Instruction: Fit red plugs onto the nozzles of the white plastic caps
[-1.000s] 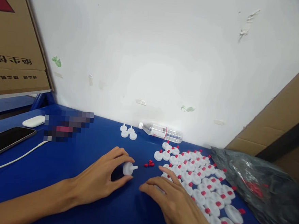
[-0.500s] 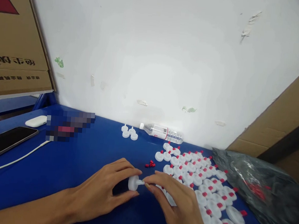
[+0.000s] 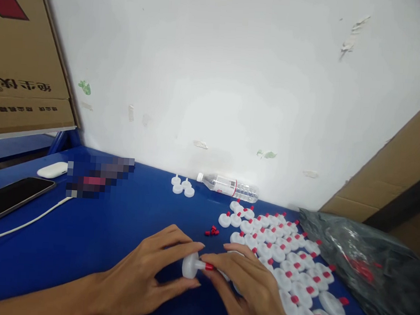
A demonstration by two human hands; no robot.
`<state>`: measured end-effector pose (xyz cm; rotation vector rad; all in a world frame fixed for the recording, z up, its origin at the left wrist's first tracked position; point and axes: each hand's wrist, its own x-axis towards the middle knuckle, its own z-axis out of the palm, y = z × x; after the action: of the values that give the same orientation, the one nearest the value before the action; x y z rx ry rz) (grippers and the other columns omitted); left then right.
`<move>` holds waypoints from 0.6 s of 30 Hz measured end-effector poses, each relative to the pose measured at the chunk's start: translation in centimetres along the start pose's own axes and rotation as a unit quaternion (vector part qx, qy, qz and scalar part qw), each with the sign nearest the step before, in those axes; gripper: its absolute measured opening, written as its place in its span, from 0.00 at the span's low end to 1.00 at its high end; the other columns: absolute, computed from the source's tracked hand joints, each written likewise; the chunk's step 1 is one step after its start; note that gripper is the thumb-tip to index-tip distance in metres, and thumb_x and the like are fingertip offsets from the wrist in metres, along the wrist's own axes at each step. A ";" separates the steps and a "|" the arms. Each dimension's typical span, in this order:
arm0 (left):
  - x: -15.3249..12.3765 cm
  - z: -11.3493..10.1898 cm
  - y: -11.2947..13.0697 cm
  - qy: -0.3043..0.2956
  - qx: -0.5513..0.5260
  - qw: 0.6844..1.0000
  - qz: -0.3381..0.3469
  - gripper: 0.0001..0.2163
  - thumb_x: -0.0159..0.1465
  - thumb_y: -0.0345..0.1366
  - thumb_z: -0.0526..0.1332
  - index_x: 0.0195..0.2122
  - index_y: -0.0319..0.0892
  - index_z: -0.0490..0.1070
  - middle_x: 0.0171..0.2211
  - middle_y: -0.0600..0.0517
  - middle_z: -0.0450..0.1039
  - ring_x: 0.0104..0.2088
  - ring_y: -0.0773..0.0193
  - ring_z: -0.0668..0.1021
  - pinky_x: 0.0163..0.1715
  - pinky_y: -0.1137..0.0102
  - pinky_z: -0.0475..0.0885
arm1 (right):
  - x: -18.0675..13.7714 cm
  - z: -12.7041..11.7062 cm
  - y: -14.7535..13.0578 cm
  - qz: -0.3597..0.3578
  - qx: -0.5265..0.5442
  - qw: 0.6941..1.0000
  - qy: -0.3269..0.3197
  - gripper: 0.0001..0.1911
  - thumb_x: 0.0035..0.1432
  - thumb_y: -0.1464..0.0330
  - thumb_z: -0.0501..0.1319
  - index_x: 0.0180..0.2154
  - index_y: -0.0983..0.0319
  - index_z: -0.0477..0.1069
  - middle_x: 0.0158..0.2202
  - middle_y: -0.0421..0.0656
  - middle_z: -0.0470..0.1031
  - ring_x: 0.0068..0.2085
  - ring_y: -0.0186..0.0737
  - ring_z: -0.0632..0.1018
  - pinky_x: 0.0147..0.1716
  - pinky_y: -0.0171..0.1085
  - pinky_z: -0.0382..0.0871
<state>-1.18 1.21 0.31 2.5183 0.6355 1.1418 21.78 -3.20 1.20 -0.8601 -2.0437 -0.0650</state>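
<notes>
My left hand pinches a translucent white nozzle cap by its round base, its narrow spout pointing right. A small red tip cap sits at the spout's end. The thumb and fingers of my right hand are closed on that red piece. Beyond my hands lies a small heap of loose red tip caps. To the right spread many white nozzle caps with red tips, some hidden behind my right hand.
Several nozzle caps without red tips stand near the wall, beside a plastic bottle on its side. A dark plastic bag with red pieces lies right. A phone, white cable and white case lie left on the blue table.
The red tip cap, hidden in my right fingers before, now shows at the spout's end. Both hands have shifted slightly right and down in the picture.
</notes>
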 end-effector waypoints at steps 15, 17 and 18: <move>-1.3 -0.5 0.4 -0.059 0.075 0.993 0.065 0.22 0.77 0.39 0.56 0.71 0.51 0.59 0.51 0.44 0.80 0.51 0.51 0.81 0.54 0.59 0.81 | -0.9 0.8 -0.3 -0.038 -0.058 0.997 -0.043 0.13 0.74 0.75 0.53 0.35 0.60 0.68 0.23 0.35 0.73 0.22 0.32 0.73 0.44 0.37 0.73; -1.6 -0.4 0.2 -0.063 0.077 0.993 0.065 0.20 0.78 0.41 0.56 0.69 0.49 0.61 0.51 0.44 0.80 0.51 0.51 0.81 0.56 0.59 0.80 | -1.0 1.0 -0.3 -0.034 -0.052 0.997 -0.039 0.16 0.75 0.74 0.51 0.32 0.59 0.65 0.22 0.34 0.70 0.21 0.31 0.71 0.40 0.36 0.72; -1.7 -0.3 0.1 -0.064 0.080 0.993 0.065 0.19 0.78 0.41 0.55 0.68 0.48 0.61 0.51 0.44 0.80 0.52 0.51 0.81 0.57 0.59 0.79 | -1.0 1.2 -0.3 -0.033 -0.050 0.998 -0.035 0.17 0.75 0.73 0.50 0.31 0.59 0.64 0.22 0.34 0.70 0.21 0.31 0.70 0.39 0.36 0.71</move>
<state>-2.37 0.29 -0.53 2.7798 0.5562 0.9958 21.13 -3.59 -0.18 -0.8675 -2.1496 -0.1759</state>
